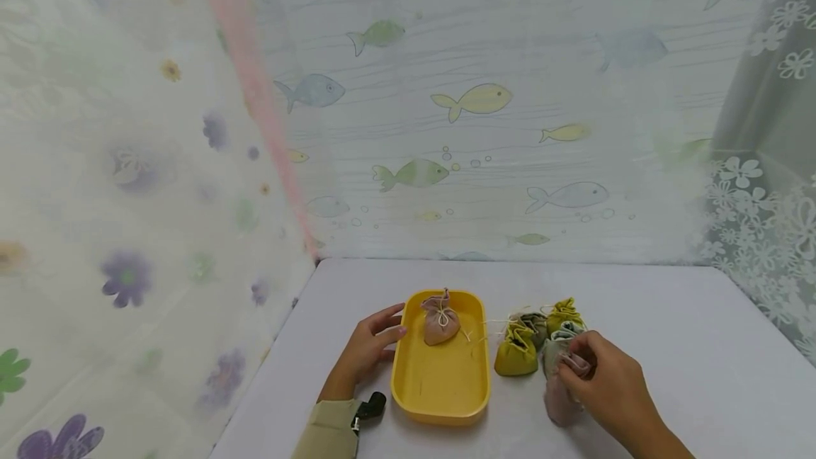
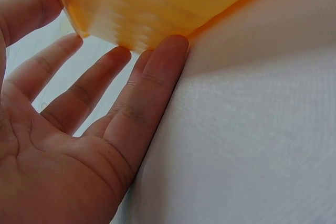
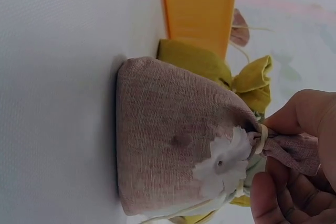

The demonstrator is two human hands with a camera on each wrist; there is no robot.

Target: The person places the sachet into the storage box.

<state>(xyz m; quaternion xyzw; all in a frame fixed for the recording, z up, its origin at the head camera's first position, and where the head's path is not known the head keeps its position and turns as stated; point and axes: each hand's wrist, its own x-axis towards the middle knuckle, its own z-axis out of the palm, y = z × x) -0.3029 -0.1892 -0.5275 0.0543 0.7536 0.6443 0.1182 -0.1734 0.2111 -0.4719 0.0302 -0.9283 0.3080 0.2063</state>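
Unmarked pink pouch (image 3: 173, 145) between fingers (image 3: 310, 116)

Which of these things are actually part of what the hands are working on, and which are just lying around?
In use:
right hand pinching the pink pouch
left hand touching the yellow tray
pink pouch in tray

Lying about:
yellow pouches
grey-green pouch
fish curtain
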